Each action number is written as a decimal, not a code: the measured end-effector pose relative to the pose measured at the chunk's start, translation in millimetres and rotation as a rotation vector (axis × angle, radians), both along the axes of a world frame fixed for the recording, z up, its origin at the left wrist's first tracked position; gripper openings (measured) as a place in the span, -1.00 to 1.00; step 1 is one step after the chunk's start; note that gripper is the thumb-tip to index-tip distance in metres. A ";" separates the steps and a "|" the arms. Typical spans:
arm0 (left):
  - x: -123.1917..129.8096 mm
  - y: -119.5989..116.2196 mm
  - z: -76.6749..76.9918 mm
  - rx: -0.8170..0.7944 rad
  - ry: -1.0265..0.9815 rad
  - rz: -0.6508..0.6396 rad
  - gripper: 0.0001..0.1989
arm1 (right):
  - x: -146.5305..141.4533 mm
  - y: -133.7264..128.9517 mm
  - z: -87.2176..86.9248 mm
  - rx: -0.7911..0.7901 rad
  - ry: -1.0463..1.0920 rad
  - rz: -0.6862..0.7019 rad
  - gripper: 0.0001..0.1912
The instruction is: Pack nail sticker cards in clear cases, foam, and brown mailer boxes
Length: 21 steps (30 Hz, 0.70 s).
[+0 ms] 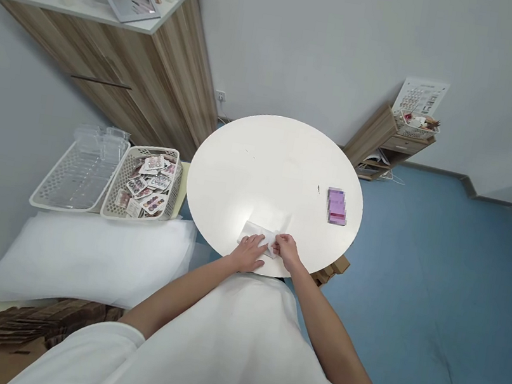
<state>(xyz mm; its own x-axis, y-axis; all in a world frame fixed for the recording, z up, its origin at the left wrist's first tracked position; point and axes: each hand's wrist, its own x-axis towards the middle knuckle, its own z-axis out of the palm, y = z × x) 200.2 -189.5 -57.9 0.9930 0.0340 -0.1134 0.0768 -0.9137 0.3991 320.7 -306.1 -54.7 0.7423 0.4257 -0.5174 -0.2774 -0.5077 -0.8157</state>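
Note:
Close to the near edge of the white round table lies a small, thin white packet or folded sheet. My left hand rests on it with the fingers spread and pressed down. At its right end, my right hand has its fingers pinched together on the edge of the white sheet. A translucent flap of the sheet sticks up past my fingertips. Exactly what the sheet wraps, if anything, I cannot make out.
A purple blurred object and a tiny dark piece lie on the table's right side. At left stand a basket of printed cards, a basket with clear plastic boxes and stacked white foam sheets. Cardboard shows below the table.

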 end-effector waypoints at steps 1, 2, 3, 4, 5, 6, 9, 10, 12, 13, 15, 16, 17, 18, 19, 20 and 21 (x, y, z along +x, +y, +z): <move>-0.9 0.0 0.1 -0.014 0.000 0.022 -0.39 | -2.0 2.8 1.0 0.002 -0.005 0.024 -0.79; -2.0 0.1 0.3 -0.026 -0.004 0.047 -0.36 | -3.6 4.4 1.8 -0.001 -0.014 0.048 -0.78; -3.0 0.0 0.7 -0.034 -0.013 0.063 -0.34 | -4.5 5.1 2.4 -0.008 -0.027 0.073 -0.76; -4.0 0.0 1.3 -0.032 -0.027 0.064 -0.33 | -4.8 5.0 3.0 -0.019 -0.044 0.097 -0.72; -4.7 -0.1 2.1 -0.022 -0.043 0.047 -0.33 | -4.5 4.3 3.6 -0.033 -0.065 0.122 -0.68; -5.1 -0.1 3.1 -0.004 -0.057 0.016 -0.35 | -3.7 3.4 4.3 -0.049 -0.088 0.146 -0.64; -5.1 0.9 6.4 0.057 -0.064 -0.046 -0.46 | -1.1 -0.5 6.9 -0.095 -0.167 0.206 -0.59; -5.2 1.6 7.4 0.069 -0.054 -0.047 -0.50 | -1.3 -1.8 7.6 -0.110 -0.197 0.226 -0.58; -6.8 3.5 8.4 0.067 -0.032 -0.048 -0.53 | -4.4 -4.2 7.9 -0.159 -0.283 0.301 -0.53; -8.4 4.4 8.2 0.051 -0.023 -0.048 -0.54 | -7.2 -5.0 7.4 -0.195 -0.334 0.350 -0.49; -13.4 5.5 6.0 -0.004 -0.007 0.005 -0.54 | -14.0 -5.3 4.8 -0.280 -0.440 0.440 -0.42; -16.4 5.7 4.0 -0.041 0.007 0.087 -0.53 | -17.0 -4.6 3.1 -0.315 -0.481 0.467 -0.41; -19.3 5.7 1.6 -0.087 0.031 0.220 -0.51 | -19.4 -3.4 1.4 -0.338 -0.507 0.476 -0.40; -21.8 5.6 -1.1 -0.144 0.069 0.394 -0.47 | -20.8 -1.7 -0.1 -0.352 -0.523 0.479 -0.41; -23.7 5.6 -3.8 -0.215 0.110 0.583 -0.42 | -21.2 0.3 -1.3 -0.357 -0.532 0.481 -0.42; -24.7 5.8 -6.5 -0.301 0.144 0.755 -0.38 | -20.6 2.6 -2.1 -0.355 -0.532 0.484 -0.43; -24.7 6.3 -8.9 -0.402 0.163 0.891 -0.34 | -19.5 5.0 -2.6 -0.346 -0.528 0.488 -0.43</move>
<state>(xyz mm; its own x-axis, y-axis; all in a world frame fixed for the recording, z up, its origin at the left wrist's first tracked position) 175.5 -183.3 -66.8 0.5944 0.6901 -0.4129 0.7516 -0.2943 0.5903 301.2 -301.1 -57.3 0.6973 0.6455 -0.3117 0.4205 -0.7205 -0.5514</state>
